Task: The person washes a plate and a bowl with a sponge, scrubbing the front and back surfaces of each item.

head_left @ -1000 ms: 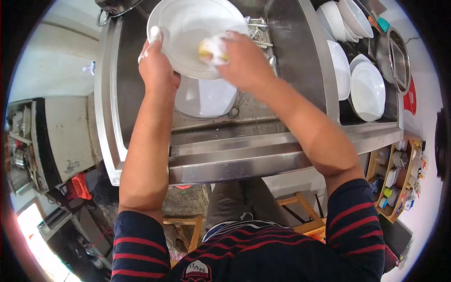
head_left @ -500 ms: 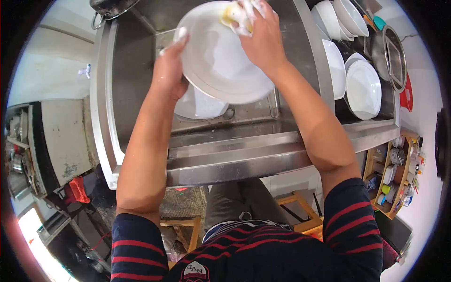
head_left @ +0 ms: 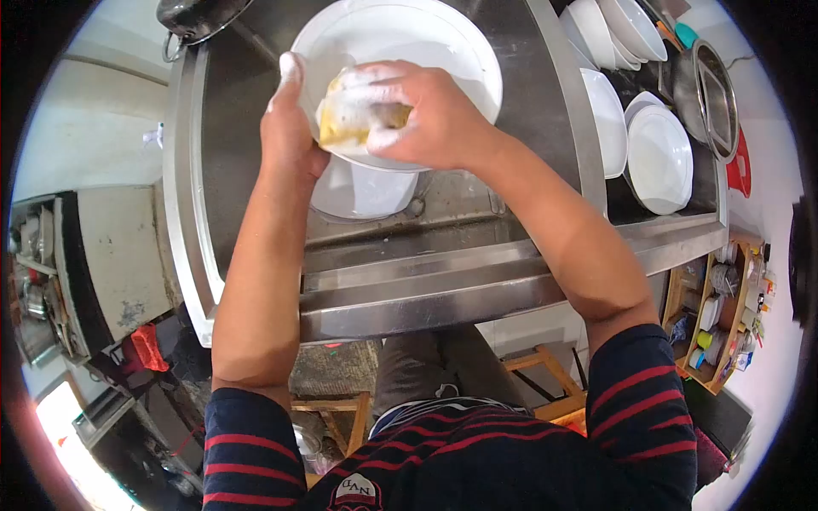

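A round white plate (head_left: 452, 64) is held over the metal sink. My left hand (head_left: 288, 128) grips its left rim, thumb up and some foam on the thumb; the fingers underneath are hidden. In my right hand (head_left: 426, 115) is a yellow sponge (head_left: 341, 128) covered in white suds, pressed at the near left part of the plate. Foam also coats the right fingers. Beneath the held plate, a second white dish (head_left: 362, 192) lies on the sink floor, partly covered.
The sink's steel front edge (head_left: 426, 298) runs before my body. On the right stand white bowls (head_left: 630, 34), an oval white dish (head_left: 660, 162) and a metal basin (head_left: 714, 102). A dark pot (head_left: 200, 17) sits at the upper left corner.
My right hand has brought the sponge from the plate's far right side to its near left edge. The plate and my left hand have shifted slightly left.
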The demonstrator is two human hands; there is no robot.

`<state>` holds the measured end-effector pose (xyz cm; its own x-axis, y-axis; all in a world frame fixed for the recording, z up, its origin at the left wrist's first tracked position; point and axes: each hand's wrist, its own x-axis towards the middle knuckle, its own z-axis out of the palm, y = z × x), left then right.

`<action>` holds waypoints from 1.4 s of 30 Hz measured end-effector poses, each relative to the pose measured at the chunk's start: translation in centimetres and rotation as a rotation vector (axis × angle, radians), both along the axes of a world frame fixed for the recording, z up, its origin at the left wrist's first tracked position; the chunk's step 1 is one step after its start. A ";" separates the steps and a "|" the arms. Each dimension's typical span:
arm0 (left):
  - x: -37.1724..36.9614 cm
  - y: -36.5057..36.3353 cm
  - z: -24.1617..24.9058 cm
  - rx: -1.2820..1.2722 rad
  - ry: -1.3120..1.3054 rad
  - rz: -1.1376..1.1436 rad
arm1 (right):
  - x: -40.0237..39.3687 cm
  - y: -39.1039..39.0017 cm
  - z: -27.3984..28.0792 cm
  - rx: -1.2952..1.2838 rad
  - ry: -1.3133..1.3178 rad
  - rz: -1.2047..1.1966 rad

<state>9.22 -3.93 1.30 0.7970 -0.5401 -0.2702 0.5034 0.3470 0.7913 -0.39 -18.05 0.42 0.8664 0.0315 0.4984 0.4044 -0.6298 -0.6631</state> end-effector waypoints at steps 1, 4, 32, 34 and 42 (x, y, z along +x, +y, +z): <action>-0.2 0.1 0.1 0.000 0.002 0.000 | 0.0 0.0 -0.1 0.000 0.002 0.000; -0.5 0.2 0.4 0.101 -0.005 0.010 | 0.5 -0.6 -0.6 -0.007 -0.025 0.041; 1.8 1.9 0.9 0.181 -0.050 0.051 | -0.1 -5.4 0.3 -0.511 -0.027 -0.518; 1.3 1.5 0.3 0.176 -0.048 -0.024 | -0.1 -4.8 2.0 -0.406 0.050 -0.542; -1.3 -0.2 -0.1 0.334 -0.010 -0.192 | 0.8 -1.3 1.1 -0.176 -0.256 -0.432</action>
<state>7.90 -4.12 1.19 0.6933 -0.5633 -0.4494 0.5263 -0.0303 0.8498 0.39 -19.38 1.49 0.6698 -0.1995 0.7152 0.2185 -0.8676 -0.4466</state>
